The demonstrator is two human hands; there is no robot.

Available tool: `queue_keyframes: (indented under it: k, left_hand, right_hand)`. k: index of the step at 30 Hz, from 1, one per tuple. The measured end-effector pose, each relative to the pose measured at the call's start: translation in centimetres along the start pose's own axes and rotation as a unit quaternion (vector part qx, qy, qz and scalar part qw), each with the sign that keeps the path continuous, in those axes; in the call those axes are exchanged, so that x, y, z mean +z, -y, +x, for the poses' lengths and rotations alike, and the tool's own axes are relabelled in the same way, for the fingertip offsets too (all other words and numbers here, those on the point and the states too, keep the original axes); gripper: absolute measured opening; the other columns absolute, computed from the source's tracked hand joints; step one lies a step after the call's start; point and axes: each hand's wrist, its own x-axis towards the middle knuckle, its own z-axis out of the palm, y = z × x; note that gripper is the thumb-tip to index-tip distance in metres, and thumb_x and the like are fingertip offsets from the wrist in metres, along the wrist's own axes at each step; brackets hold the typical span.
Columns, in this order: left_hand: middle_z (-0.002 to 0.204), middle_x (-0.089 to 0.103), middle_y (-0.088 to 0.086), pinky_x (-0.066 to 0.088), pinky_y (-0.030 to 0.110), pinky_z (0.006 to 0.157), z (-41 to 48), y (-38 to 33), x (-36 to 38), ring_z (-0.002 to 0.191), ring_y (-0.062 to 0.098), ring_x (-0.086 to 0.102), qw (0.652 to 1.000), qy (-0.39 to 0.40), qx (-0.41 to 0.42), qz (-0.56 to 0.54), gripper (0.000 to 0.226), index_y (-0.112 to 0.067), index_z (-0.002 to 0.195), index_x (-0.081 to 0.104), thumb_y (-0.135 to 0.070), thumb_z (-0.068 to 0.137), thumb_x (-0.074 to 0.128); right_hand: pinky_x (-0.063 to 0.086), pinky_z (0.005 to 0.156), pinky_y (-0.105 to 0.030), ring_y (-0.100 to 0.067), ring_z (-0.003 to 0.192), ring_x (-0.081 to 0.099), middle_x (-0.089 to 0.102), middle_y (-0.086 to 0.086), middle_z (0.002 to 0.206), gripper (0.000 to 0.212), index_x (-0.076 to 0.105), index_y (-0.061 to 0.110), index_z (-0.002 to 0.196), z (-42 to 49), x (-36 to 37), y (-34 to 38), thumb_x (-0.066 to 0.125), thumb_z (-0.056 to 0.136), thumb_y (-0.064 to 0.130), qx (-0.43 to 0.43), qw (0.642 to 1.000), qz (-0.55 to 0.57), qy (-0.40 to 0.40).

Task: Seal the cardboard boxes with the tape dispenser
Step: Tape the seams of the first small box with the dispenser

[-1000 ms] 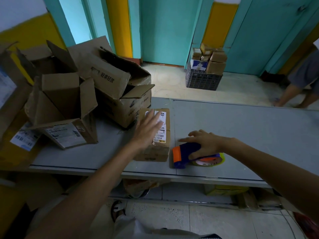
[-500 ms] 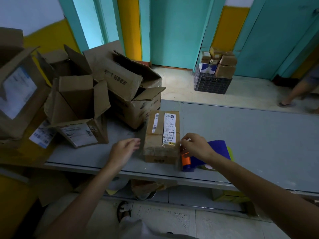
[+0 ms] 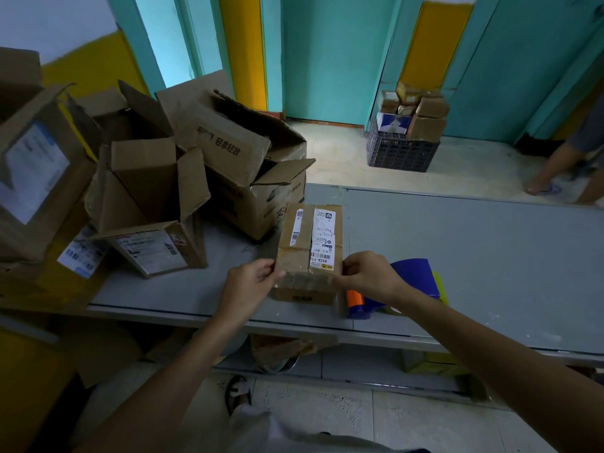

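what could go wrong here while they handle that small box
The tape dispenser lies near the edge of the table, just behind the right hand; turning the small box could knock it off. The left hand and right hand pinch only near corners, so a lift might slip.

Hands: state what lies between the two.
In the head view, the small labelled box lies between them; left hand and right hand each grip a near corner.
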Motion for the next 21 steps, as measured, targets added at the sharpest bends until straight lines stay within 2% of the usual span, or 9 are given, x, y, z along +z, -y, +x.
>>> queue_keyframes:
  k: [2,4,7,10,13,17,19,21]
  left_hand:
    - [0.110,0.068,0.013,0.046,0.013,0.079,0.2,0.1,-0.2,0.096,0.012,0.063,1.000,0.003,0.006,0.003,0.034,-0.005,0.116,0.063,-0.014,0.084,0.067]
    - [0.111,0.067,0.014,0.048,0.020,0.084,0.3,0.2,-0.3,0.098,0.016,0.065,0.999,0.006,0.025,0.020,0.038,-0.006,0.119,0.061,-0.014,0.082,0.068]
    - [0.111,0.067,0.014,0.048,0.020,0.084,0.0,0.7,-0.1,0.098,0.019,0.066,0.997,-0.005,0.062,0.042,0.051,-0.009,0.128,0.055,-0.018,0.080,0.071]
    - [0.110,0.068,0.014,0.048,0.020,0.084,0.0,1.3,0.3,0.095,0.020,0.067,0.995,-0.016,0.075,0.065,0.065,-0.010,0.130,0.053,-0.022,0.072,0.079]
    - [0.096,0.072,0.013,0.051,0.025,0.076,0.2,1.3,1.3,0.084,0.024,0.069,0.987,-0.072,0.091,0.111,0.054,-0.007,0.120,0.061,-0.020,0.071,0.080]
    - [0.073,0.071,0.012,0.053,0.032,0.053,0.3,1.4,2.4,0.061,0.029,0.068,0.973,-0.109,0.117,0.167,0.041,-0.004,0.099,0.066,-0.019,0.065,0.084]
    - [0.076,0.072,0.011,0.054,0.032,0.055,0.2,1.3,2.4,0.064,0.028,0.068,0.976,-0.105,0.109,0.158,0.040,-0.004,0.099,0.066,-0.020,0.067,0.083]
    - [0.090,0.072,0.009,0.055,0.030,0.068,0.0,1.2,1.8,0.078,0.024,0.069,0.985,-0.090,0.082,0.119,0.042,-0.006,0.107,0.065,-0.021,0.071,0.080]
  right_hand:
    - [0.044,0.059,-0.006,-0.002,0.079,0.058,0.067,-0.003,0.107,0.030,0.064,0.005,0.108,0.0,0.2,-0.4,0.068,0.084,0.024,-0.014,1.000,-0.012,-0.013]
    - [0.045,0.065,-0.008,-0.005,0.086,0.058,0.067,-0.007,0.111,0.032,0.063,0.006,0.110,0.1,0.5,-0.6,0.069,0.084,0.023,-0.026,0.999,-0.022,-0.030]
    - [0.048,0.073,-0.011,-0.009,0.093,0.061,0.066,-0.007,0.112,0.034,0.060,0.006,0.113,-0.1,1.0,-1.0,0.068,0.085,0.023,-0.038,0.998,-0.022,-0.048]
    - [0.046,0.066,-0.005,-0.006,0.090,0.059,0.066,-0.007,0.113,0.033,0.059,0.005,0.114,-0.2,1.5,-1.3,0.067,0.086,0.022,-0.051,0.996,-0.020,-0.068]
    - [0.047,0.072,-0.010,-0.011,0.095,0.062,0.066,-0.008,0.112,0.031,0.059,0.005,0.112,-0.1,2.2,-1.4,0.065,0.087,0.021,-0.052,0.993,-0.020,-0.103]
    - [0.051,0.073,-0.018,-0.015,0.094,0.062,0.065,-0.008,0.109,0.028,0.056,0.005,0.109,0.0,3.3,-1.1,0.063,0.089,0.024,-0.043,0.988,-0.025,-0.145]
    - [0.051,0.073,-0.018,-0.015,0.094,0.061,0.065,-0.007,0.109,0.028,0.055,0.005,0.109,0.0,3.3,-0.9,0.062,0.089,0.024,-0.045,0.988,-0.026,-0.146]
    - [0.047,0.072,-0.012,-0.013,0.099,0.061,0.063,-0.004,0.112,0.032,0.055,0.007,0.115,0.0,2.3,-1.3,0.064,0.088,0.022,-0.048,0.994,-0.023,-0.096]
